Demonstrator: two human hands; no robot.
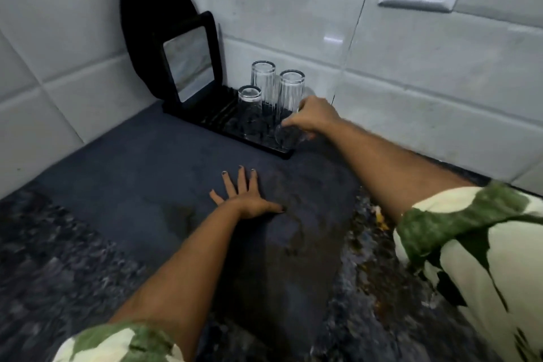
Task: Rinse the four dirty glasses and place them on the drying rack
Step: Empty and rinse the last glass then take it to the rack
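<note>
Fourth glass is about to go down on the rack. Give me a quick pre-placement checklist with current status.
1. Right hand grips the fourth glass: ok.
2. Three glasses upside down on the drying rack: back glass, right glass, front glass: ok.
3. Free spot at the rack's near right corner: ok.
4. Fourth glass upright or inverted: not ok, tilted.
5. Left hand flat on the mat, clear of the rack: ok.
6. Glass rinsed clean: cannot tell.

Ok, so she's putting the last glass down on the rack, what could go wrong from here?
The fourth glass is tilted in the right hand at the drying rack's front corner; it might land half off the edge and tip. It is also close to a tall glass and could knock it. The mat looks wet near the left hand.
</note>
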